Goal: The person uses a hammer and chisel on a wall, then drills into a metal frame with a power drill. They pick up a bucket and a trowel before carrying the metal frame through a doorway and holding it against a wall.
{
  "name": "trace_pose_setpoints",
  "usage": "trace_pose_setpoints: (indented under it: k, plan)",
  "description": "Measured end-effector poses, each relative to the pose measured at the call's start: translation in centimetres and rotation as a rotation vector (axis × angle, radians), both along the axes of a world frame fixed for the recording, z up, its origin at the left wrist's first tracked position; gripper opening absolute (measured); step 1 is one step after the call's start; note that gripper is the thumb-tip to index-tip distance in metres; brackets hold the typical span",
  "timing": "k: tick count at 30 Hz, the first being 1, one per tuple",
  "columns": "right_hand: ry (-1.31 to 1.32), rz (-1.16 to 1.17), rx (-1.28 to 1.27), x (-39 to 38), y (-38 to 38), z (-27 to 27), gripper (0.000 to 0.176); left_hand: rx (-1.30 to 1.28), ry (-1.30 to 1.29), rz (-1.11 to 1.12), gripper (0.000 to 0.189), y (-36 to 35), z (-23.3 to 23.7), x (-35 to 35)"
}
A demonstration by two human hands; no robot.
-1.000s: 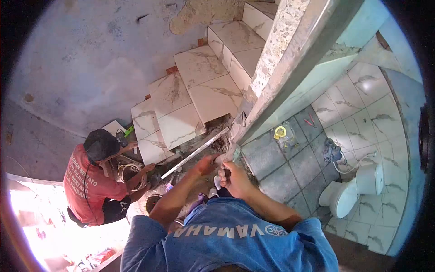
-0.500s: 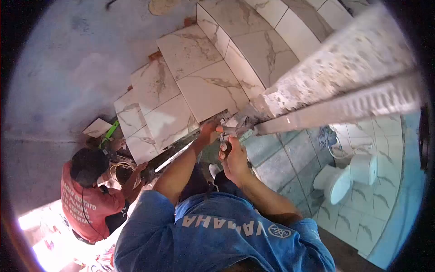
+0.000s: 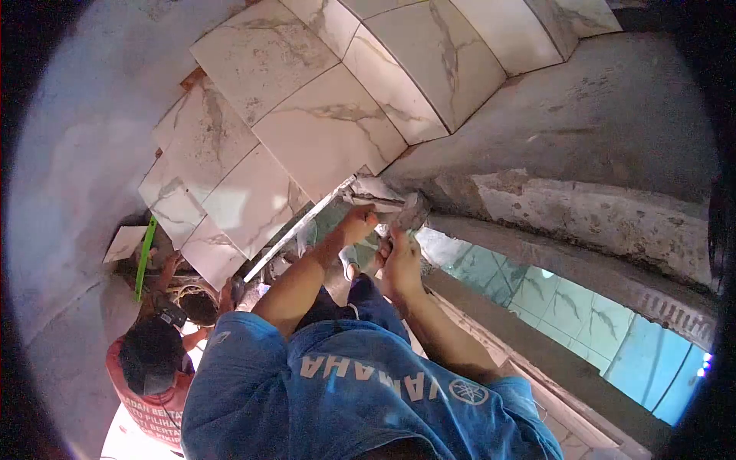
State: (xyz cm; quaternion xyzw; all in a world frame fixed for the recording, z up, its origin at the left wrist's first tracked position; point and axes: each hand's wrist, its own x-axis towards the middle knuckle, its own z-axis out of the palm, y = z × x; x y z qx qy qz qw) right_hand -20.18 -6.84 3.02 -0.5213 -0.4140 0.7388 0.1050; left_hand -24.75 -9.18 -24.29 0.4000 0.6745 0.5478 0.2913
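My left hand (image 3: 359, 224) is closed near the lower corner of the tiled steps, and what its fingers hold is not clear. Close beside it, my right hand (image 3: 402, 259) is wrapped round a grey trowel-like tool (image 3: 414, 213), its flat, dirty head pointing up and away from me. That head is against or just in front of the rough cement edge (image 3: 452, 192) where the stairs meet the wall; contact cannot be made out. Marble-patterned floor tiles (image 3: 330, 126) cover the steps just beyond my hands.
A co-worker in a red shirt (image 3: 149, 383) crouches at lower left, hands by the tile edge. A green strip (image 3: 144, 257) and a bucket (image 3: 198, 307) are near. A rough concrete ledge (image 3: 590, 222) runs right, above a tiled room. A pale strip (image 3: 299, 226) edges the steps.
The view has turned, so the stairs sit further left and the toilet is out of sight. Both my hands remain close together at the corner; the tool's head shows more plainly.
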Motion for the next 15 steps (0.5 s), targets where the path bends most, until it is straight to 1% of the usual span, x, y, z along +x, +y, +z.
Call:
trace_pose_setpoints:
  k: [1, 2, 3, 4, 6, 8, 10, 11, 13, 14, 15]
  plan:
    - [0.009, -0.024, -0.025, -0.3, 0.2, 1.0, 0.032, -0.039, 0.049, -0.066, 0.026, -0.6, 1.3, -0.2]
    - [0.019, -0.047, -0.052, -0.4, 0.5, 1.6, 0.031, -0.038, 0.049, -0.066, 0.026, -1.4, 3.7, -0.5]
    - [0.012, -0.073, -0.047, -0.3, 1.0, 1.3, 0.031, -0.22, -0.039, -0.064, 0.027, -2.3, 6.9, -0.9]
    - [0.012, -0.076, -0.049, -0.4, 1.6, 1.9, 0.031, -0.402, -0.128, -0.062, 0.029, -3.2, 8.9, -1.1]
    - [0.02, -0.128, -0.162, -0.8, 3.0, 3.6, 0.03, -0.375, -0.125, -0.078, 0.03, -5.1, 9.8, -0.5]
    - [-0.031, -0.148, -0.164, -1.1, 3.2, 4.4, 0.031, -0.349, -0.122, -0.094, 0.033, -6.0, 10.3, -0.6]
    - [-0.024, -0.145, -0.215, -1.1, 2.9, 4.7, 0.032, -0.3, 0.052, -0.144, 0.033, -5.9, 10.6, -1.4]
    - [0.014, -0.131, -0.193, -0.4, 2.3, 3.8, 0.03, -0.295, 0.054, -0.139, 0.033, -5.2, 10.8, -2.1]
    - [0.0, -0.133, -0.138, -0.7, 0.7, 5.0, 0.03, -0.302, -0.195, -0.074, 0.031, -3.8, 11.6, -3.0]
    - [-0.015, -0.14, -0.091, -0.7, 0.2, 5.4, 0.029, -0.301, -0.203, -0.079, 0.031, -3.3, 11.1, -3.4]
    - [0.031, -0.155, -0.075, -0.3, 0.1, 4.7, 0.031, -0.221, -0.179, -0.113, 0.03, -2.8, 10.2, -3.9]
